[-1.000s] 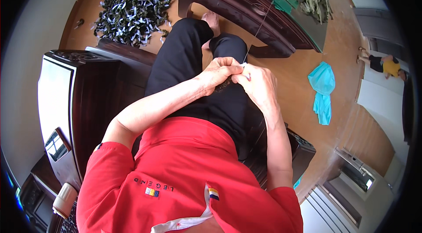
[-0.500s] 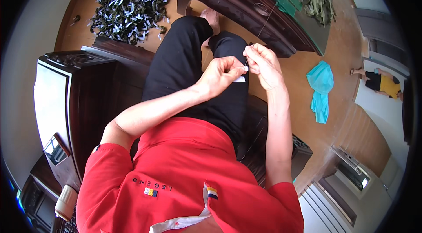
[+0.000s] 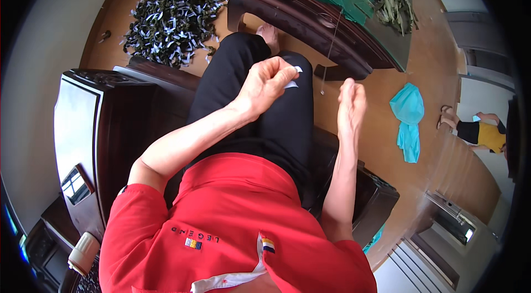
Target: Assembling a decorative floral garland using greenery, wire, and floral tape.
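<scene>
My left hand (image 3: pixel 265 87) is closed in a pinch over my thigh. A white strip (image 3: pixel 291 84) sticks out from its fingers; most of what it holds is hidden. My right hand (image 3: pixel 351 108) is raised to the right of my knee, its fingers curled and pressed together. Anything inside it is too small or hidden to make out. Between the hands and the table, a thin dark string (image 3: pixel 332 50) hangs down from the table edge, with a small pale bit at its lower end. The string's end is apart from both hands.
A dark wooden table (image 3: pixel 298 8) ahead carries green sheeting (image 3: pixel 354 3) and long dried leaves (image 3: pixel 390 0). A heap of dark green bundles with white strips (image 3: pixel 171 22) lies on the floor. A turquoise plastic bag (image 3: pixel 408 110) is at right. Farther off is another person (image 3: pixel 478 131).
My hands have moved apart: the left drew back leftward with the white strip, the right went right and down. The string now hangs free between them.
</scene>
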